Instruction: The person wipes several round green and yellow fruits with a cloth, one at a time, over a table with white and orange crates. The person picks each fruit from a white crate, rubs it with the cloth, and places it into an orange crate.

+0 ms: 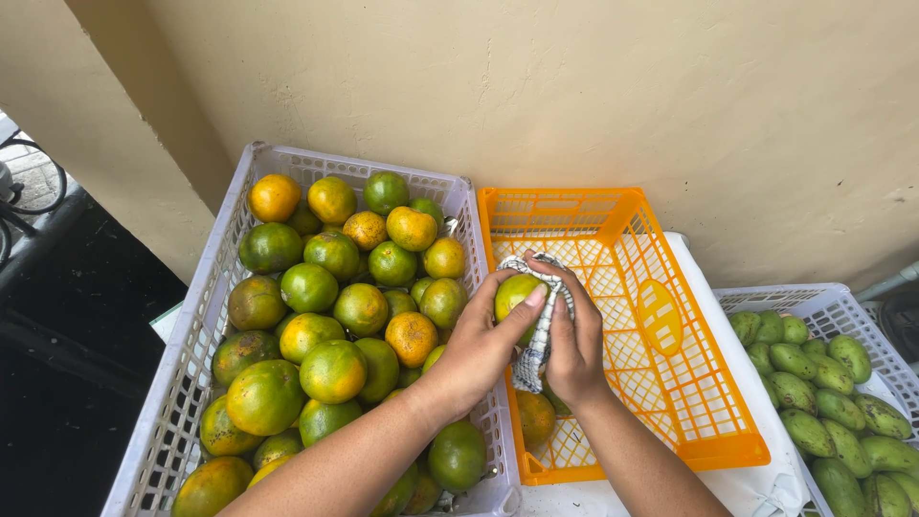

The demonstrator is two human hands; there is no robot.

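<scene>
My left hand [476,347] grips a green-yellow orange [515,292] above the near left corner of an orange plastic crate [661,316]. My right hand [574,345] presses a white checked cloth [538,349] around the far side of that orange. One more orange [534,417] lies on the crate's floor below my hands. To the left, a white plastic crate [206,316] is full of several green and orange citrus fruits [330,369].
A second white crate [831,302] at the right holds several green mangoes [814,378]. The orange crate rests on a white surface [756,483]. A beige wall [536,105] stands close behind the crates. Dark ground [67,354] drops away at the left.
</scene>
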